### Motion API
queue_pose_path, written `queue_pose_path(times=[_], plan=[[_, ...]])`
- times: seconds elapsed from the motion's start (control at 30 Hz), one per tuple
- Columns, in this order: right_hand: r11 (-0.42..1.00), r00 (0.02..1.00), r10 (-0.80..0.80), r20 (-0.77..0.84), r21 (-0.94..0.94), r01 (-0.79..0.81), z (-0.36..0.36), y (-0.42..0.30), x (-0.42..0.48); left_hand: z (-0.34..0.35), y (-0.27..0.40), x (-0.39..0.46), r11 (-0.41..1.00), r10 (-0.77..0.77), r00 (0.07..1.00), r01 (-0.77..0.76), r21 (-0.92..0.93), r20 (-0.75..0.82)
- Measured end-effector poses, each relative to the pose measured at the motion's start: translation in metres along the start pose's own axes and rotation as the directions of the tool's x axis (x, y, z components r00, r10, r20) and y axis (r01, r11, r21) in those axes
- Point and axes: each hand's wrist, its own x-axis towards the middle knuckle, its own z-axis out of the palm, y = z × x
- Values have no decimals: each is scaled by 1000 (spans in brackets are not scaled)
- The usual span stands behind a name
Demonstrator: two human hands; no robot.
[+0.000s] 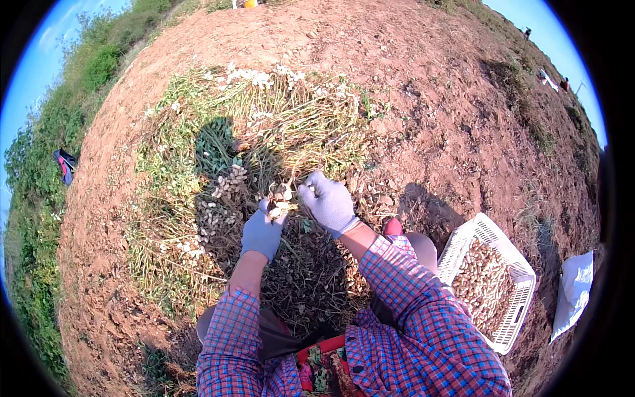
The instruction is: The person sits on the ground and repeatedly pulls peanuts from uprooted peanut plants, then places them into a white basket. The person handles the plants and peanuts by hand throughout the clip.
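My left hand (263, 231), in a pale knit glove, grips a cluster of peanut pods (280, 201) hanging from a plant's stems. Just to its right, my right hand (327, 203) is curled, gloved alike. A small pale thing, apparently a peanut pod (311, 188), shows between its thumb and fingers. Left of my hands, more peanut pods (229, 182) lie in shadow, attached to pulled plants. The heap of peanut plants (307, 129) spreads ahead and to the left, with whitish pods along its far edge.
A white slatted plastic crate (516, 302), holding loose peanuts (483, 283), stands on the soil at my right. Beyond it lies a white sack (573, 293). A dark bag (65, 166) rests by the green bushes (39, 198) at far left. Small figures show far off at upper right.
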Motion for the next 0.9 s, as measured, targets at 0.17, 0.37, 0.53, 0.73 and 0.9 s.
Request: queue_pose_path(times=[0.17,0.37,0.53,0.73,0.9], plan=[[731,882,257,395,517,-445,-18,6,20,-23,-24,-8,992,17,999,-23,-123,-48],[948,931,-92,354,318,-27,-10,-46,-30,-19,-7,-1,995,-73,995,78,64,-75],[915,962,-207,179,384,125,7,-39,-25,-17,10,-8,992,-99,994,102,69,-46],[992,961,-112,252,89,93,24,-32,-26,-7,2,-3,995,-85,993,89,46,-79],[974,930,-220,296,8,228,29,-15,-21,-1,3,-4,1000,-22,999,21,-12,-50]])
